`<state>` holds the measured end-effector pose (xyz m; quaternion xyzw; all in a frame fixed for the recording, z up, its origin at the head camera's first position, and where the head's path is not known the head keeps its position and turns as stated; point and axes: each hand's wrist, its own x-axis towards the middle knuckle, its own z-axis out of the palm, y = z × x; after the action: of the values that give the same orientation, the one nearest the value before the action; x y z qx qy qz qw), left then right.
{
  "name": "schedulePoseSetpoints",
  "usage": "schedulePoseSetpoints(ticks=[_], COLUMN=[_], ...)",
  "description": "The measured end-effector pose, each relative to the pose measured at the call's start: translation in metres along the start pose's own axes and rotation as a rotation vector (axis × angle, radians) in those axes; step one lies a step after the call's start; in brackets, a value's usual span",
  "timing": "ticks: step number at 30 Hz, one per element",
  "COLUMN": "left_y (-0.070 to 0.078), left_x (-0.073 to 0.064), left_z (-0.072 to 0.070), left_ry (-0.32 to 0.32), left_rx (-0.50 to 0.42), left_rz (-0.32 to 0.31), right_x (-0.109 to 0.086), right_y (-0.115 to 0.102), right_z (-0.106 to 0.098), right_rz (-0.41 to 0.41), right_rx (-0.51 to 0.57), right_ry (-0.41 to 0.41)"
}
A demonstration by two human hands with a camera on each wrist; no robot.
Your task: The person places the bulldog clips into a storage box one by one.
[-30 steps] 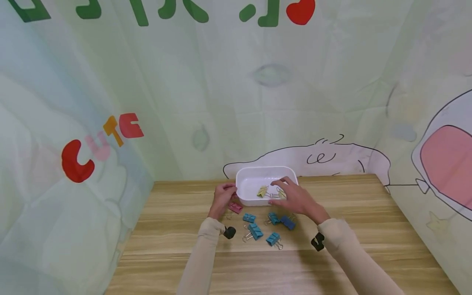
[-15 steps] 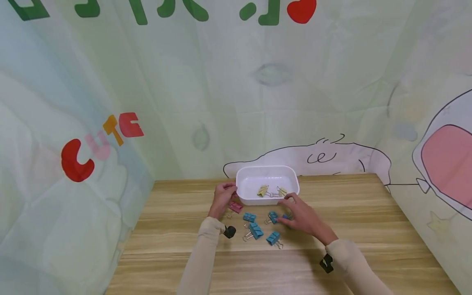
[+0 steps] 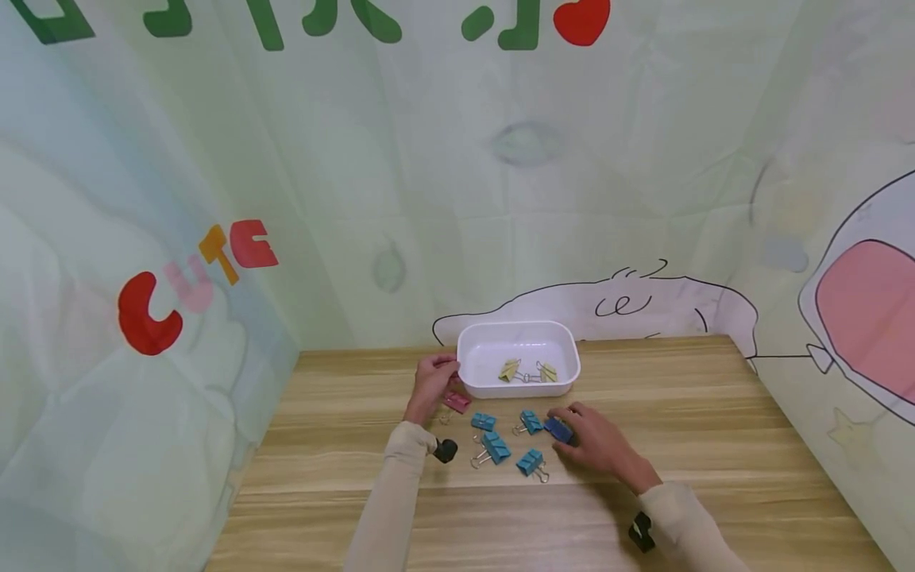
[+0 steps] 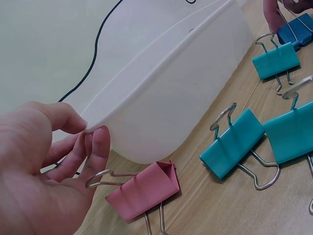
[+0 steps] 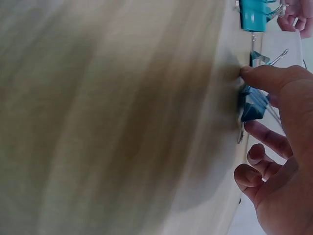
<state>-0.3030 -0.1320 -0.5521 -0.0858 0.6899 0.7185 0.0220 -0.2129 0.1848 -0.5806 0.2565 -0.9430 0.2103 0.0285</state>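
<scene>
My left hand (image 3: pixel 431 387) pinches the rim of a white plastic tray (image 3: pixel 468 388) at its left end, thumb on top in the left wrist view. A pink binder clip (image 4: pixel 144 192) lies just below that hand. My right hand (image 3: pixel 596 441) is at a dark blue binder clip (image 3: pixel 558 430) on the table, thumb and fingers on either side of it. In the right wrist view the thumb (image 5: pixel 274 78) stands slightly apart from the blue clip (image 5: pixel 254 105), and a fingertip is close beneath it. Yellow binder clips (image 3: pixel 509 370) lie inside the tray.
Several teal binder clips (image 3: pixel 495 447) lie on the wooden table (image 3: pixel 336 469) between my hands, wire handles sticking out. One teal clip (image 3: pixel 530 422) sits right beside the dark blue one. A printed curtain (image 3: pixel 357 199) hangs behind the table's far edge.
My right hand has moved from over the tray back and right to the dark blue clip, which lies where it was. My left hand has stayed at the tray rim.
</scene>
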Motion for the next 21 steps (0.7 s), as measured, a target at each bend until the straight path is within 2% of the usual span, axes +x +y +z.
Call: schedulePoseSetpoints(ticks=[3,10,15,21], left_y=[-0.0016,-0.0023,-0.0005,-0.0016], left_x=[0.0002,-0.0012,-0.0018,0.0005], left_z=[0.0004,-0.0007,0.0004,0.0010], left_ry=[0.006,0.002,0.008,0.013], left_rx=[-0.009,-0.026,-0.001,0.005], left_rz=[0.003,0.054,0.004,0.002], right_x=[-0.0028,-0.0049,-0.0065,-0.0051], right_y=[0.0025,0.0009,-0.0007,-0.0013], right_z=[0.0028,0.0037,0.0038,0.0017], right_rz=[-0.003,0.004,0.000,0.010], right_rx=[-0.008,-0.019,-0.032,-0.028], right_ry=[0.010,0.039,0.071,0.079])
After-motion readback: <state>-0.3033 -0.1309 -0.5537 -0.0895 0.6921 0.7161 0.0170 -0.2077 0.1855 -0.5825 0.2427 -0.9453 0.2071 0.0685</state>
